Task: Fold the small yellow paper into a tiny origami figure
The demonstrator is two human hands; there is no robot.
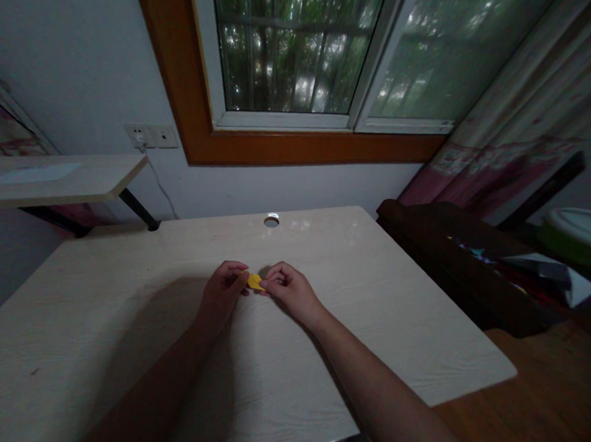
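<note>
- The grip of both hands closes on one small yellow piece [254, 282], likely folded paper, just below the middle of the frame.
- The left hand [224, 289] pinches its left edge between thumb and fingertips, the fingers curled in narrow.
- The right hand [287, 290] pinches the right edge the same way, knuckles up, fingers tucked under.
- The two hands face each other, almost touching, with the yellow piece bridging the small gap between them.
- Whether the piece lies on the surface or is held just above it cannot be told.
- Both forearms run from the lower edge of the frame up to the hands and cast a soft shadow to the left.
- Under them is a pale wood-grain bench [119, 317], with a round cable hole [271, 220] near its far edge, above the hands.
- A second, smaller pale tabletop [58, 178] stands at the left of the frame.
- A wall socket [151, 136] sits above it, with a cord hanging down.
- A window [305, 55] in an orange-brown frame fills the top centre, green leaves behind it.
- A pink-patterned curtain [511, 127] hangs at the upper right, above dark furniture [453, 257].
</note>
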